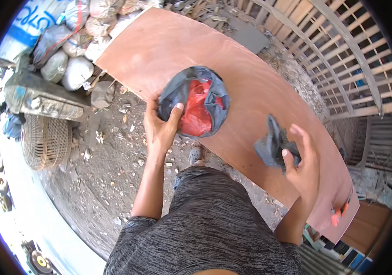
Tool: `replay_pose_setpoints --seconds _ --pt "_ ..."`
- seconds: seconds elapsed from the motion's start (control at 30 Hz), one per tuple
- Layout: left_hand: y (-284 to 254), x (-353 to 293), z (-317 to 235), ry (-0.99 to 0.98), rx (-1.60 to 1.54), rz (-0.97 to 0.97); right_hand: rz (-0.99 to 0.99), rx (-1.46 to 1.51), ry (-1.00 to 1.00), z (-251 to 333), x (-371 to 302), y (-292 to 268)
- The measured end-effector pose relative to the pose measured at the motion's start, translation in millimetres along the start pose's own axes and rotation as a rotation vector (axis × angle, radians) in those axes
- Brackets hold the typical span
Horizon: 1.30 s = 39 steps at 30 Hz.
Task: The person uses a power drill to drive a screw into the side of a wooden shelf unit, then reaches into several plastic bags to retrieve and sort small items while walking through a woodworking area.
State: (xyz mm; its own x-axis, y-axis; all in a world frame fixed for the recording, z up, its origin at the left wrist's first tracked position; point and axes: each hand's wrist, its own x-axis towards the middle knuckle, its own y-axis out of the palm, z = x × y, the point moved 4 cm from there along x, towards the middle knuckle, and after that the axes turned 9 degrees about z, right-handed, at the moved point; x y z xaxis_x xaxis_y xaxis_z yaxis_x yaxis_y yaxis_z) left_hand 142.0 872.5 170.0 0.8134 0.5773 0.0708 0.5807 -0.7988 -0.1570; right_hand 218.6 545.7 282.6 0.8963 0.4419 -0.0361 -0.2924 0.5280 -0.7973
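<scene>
- One round dark container [168,87], centre of the frame, mouth upward, over the board's near edge; I cannot tell whether it rests there.
- Contents of same: crumpled red plastic [197,112], with folds of dark plastic at the inner right side.
- One left hand [161,121], clamped on the container's left rim, thumb over the edge, fingers round the outside.
- One dark plastic piece [269,147], crumpled, right of centre, well apart from the container.
- One right hand [305,167], beside that piece; thumb and fingertips stand apart, the thumb overlapping the plastic in view. Contact uncertain.
- One long reddish-brown board [246,82], running from upper left to lower right.
- One red-orange item [339,214], at the board's lower right end; kind unclear.
- Filled sacks [77,72], piled at upper left.
- One woven basket [45,142], at left; contents hidden.
- Slatted wooden framework [338,59], upper right.
- Dirt ground [102,183], littered with scraps.
</scene>
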Motion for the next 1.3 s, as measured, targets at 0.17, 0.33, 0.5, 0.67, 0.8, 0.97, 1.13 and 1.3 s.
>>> replay_pose_setpoints --seconds 0.17,0.33,0.5,0.67,0.8,0.97,1.13,1.3 --pt "-3.5 -1.8 23.0 0.004 -0.184 0.047 0.19 0.158 -0.68 117.6 54.5 72.4" --pt "0.0 -2.8 15.9 -0.01 -0.241 -0.047 0.207 -0.317 -0.663 85.2 110.8 146.9" --pt "-21.4 -6.8 25.2 -0.045 -0.143 -0.162 0.035 -0.071 -0.573 48.4 77.6 113.8" --pt "-22.2 -2.1 33.8 0.0 -0.196 -0.171 0.0 0.037 -0.492 47.9 71.9 97.4" --pt "-14.0 0.3 26.5 -0.011 -0.112 -0.064 0.099 -0.02 -0.567 54.3 73.6 102.3" --pt "-2.7 2.0 26.7 -0.074 -0.087 0.119 0.094 -0.212 -0.691 78.7 70.3 104.8" --pt "2.7 -1.1 35.5 -0.115 -0.33 0.135 0.285 -0.305 -0.862 107.0 86.7 145.3" --pt "-8.8 -9.8 32.5 -0.089 -0.07 -0.018 0.361 -0.272 -0.803 93.0 102.6 139.6"
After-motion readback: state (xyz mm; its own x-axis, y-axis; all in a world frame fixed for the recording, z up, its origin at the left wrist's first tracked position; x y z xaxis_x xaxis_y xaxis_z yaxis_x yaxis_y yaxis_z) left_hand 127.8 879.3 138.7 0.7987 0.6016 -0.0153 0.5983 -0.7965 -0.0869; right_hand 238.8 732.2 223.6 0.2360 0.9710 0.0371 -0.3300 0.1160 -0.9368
